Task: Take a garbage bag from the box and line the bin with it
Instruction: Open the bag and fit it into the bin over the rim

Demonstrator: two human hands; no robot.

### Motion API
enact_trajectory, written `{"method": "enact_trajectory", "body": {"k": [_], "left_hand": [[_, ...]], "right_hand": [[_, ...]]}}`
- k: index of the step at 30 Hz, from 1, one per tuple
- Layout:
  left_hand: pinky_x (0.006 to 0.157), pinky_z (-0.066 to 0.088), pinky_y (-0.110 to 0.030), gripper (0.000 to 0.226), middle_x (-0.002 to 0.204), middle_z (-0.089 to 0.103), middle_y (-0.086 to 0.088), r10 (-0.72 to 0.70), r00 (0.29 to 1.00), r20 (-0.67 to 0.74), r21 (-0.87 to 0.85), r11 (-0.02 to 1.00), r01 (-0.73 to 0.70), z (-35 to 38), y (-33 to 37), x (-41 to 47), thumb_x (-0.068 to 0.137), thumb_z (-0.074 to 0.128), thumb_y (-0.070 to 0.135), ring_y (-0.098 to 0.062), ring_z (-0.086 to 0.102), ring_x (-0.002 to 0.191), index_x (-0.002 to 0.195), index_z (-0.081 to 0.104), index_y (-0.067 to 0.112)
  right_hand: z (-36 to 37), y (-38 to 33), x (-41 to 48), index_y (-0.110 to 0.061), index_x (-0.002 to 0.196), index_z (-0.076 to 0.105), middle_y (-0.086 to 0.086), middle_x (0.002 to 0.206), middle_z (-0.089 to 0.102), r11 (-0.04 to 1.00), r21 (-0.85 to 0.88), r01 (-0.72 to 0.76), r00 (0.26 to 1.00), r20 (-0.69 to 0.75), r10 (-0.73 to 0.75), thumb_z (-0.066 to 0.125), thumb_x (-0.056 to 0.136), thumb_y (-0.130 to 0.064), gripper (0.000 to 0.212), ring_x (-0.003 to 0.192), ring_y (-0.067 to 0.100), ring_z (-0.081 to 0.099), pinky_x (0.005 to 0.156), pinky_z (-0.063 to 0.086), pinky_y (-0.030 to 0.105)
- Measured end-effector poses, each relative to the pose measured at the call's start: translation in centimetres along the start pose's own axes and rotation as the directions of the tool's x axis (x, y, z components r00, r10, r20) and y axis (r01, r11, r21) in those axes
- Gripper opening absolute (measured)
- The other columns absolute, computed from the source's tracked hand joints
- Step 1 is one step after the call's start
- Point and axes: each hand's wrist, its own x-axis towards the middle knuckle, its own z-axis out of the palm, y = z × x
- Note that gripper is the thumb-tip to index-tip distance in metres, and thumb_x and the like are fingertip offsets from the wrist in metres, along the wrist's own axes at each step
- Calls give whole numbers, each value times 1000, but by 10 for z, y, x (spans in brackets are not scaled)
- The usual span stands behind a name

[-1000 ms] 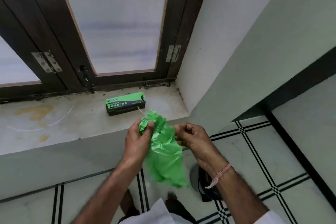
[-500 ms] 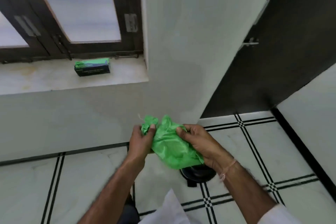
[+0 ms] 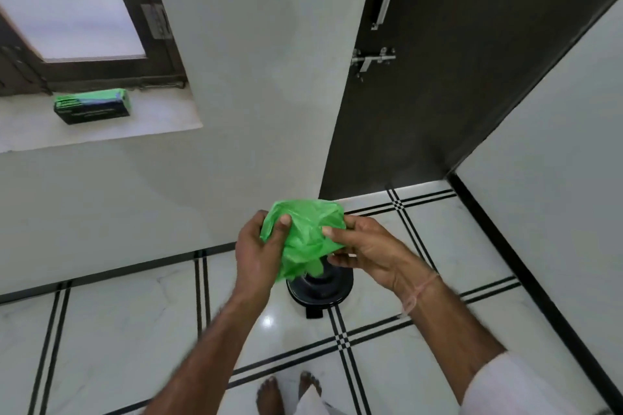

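A crumpled green garbage bag [image 3: 305,234] is held between both hands at chest height. My left hand [image 3: 258,253] pinches its left side with thumb on top. My right hand [image 3: 364,251] grips its right side. Directly below the bag, a small black bin [image 3: 320,290] stands on the tiled floor, its top partly hidden by the bag's hanging end. The green and black garbage bag box [image 3: 91,106] lies on the window sill at the upper left, well away from both hands.
A dark door [image 3: 455,61] with a metal handle and latch stands behind the bin. White walls close in on the left and right. A dark-framed window [image 3: 70,3] sits above the sill. My bare feet [image 3: 286,392] stand on the white tiled floor.
The view has swung right and down from the window sill toward the bin and door. Both hands have bunched the bag up and carried it over the bin.
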Motion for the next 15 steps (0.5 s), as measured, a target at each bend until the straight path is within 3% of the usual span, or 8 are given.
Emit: {"method": "enact_trajectory", "body": {"k": [3, 6, 10, 12, 15], "left_hand": [[74, 61, -54, 27, 88, 72, -9, 22, 1000, -8, 38, 999, -22, 20, -1, -11, 90, 71, 48, -34, 71, 86, 89, 65, 21], [74, 61, -49, 27, 95, 71, -19, -46, 999, 29, -43, 998, 47, 37, -1, -24, 98, 67, 38, -36, 70, 86, 97, 65, 12], [87, 61, -56, 29, 112, 76, -16, -227, 972, 56, -167, 958, 233, 50, -1, -26, 100, 62, 38, -35, 75, 101, 115, 67, 13], [83, 63, -49, 34, 118, 75, -12, -282, 954, 106, -195, 935, 298, 59, 0, -28, 98, 64, 38, -29, 76, 103, 122, 64, 14], [79, 61, -30, 47, 122, 73, -4, -260, 949, 179, -53, 961, 273, 80, 5, -31, 90, 69, 50, -20, 74, 106, 127, 62, 22]], "right_hand": [[-10, 9, -4, -9, 116, 72, 6, 101, 79, 981, 194, 24, 987, -159, 8, 69, 96, -14, 21, 85, 16, 77, 66, 62, 31], [-23, 15, -9, -8, 109, 72, 8, 96, 79, 950, 304, 68, 971, -238, 7, 66, 98, -11, 13, 79, 16, 77, 58, 60, 29], [-38, 13, -10, -10, 99, 71, 5, 89, 78, 961, 251, 119, 967, -247, -56, 61, 100, -7, 11, 77, 14, 76, 60, 60, 29], [-47, 9, -8, -10, 94, 71, 6, 85, 78, 969, 177, 172, 956, -266, -121, 64, 99, -7, 9, 75, 15, 74, 59, 58, 27], [-65, 0, -7, -4, 95, 72, 16, 91, 79, 972, 66, 225, 958, -199, -208, 68, 96, -8, 5, 76, 19, 75, 67, 59, 29]]}}
